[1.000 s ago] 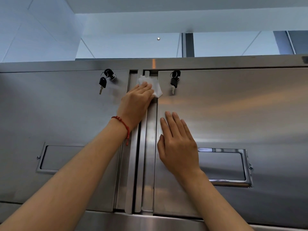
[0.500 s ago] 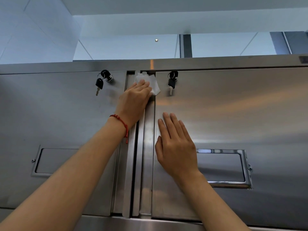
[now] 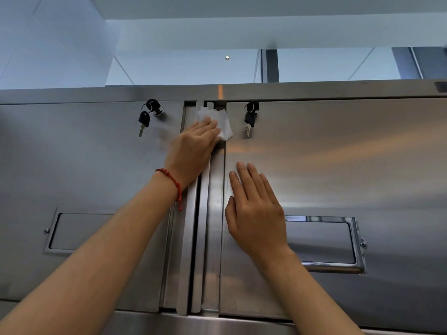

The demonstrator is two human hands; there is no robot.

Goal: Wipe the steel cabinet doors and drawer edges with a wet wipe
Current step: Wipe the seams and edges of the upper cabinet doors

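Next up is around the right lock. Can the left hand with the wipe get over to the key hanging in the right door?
Probably yes. The left hand presses the wet wipe just beside that key, with bare steel between; the right hand lies flat lower on the right door.

**No readable text**

You have no lettering, label, brand, number or sign to read here. The steel cabinet doors (image 3: 338, 165) carry no legible marking, and the keys (image 3: 144, 120) hanging in the locks show none either.
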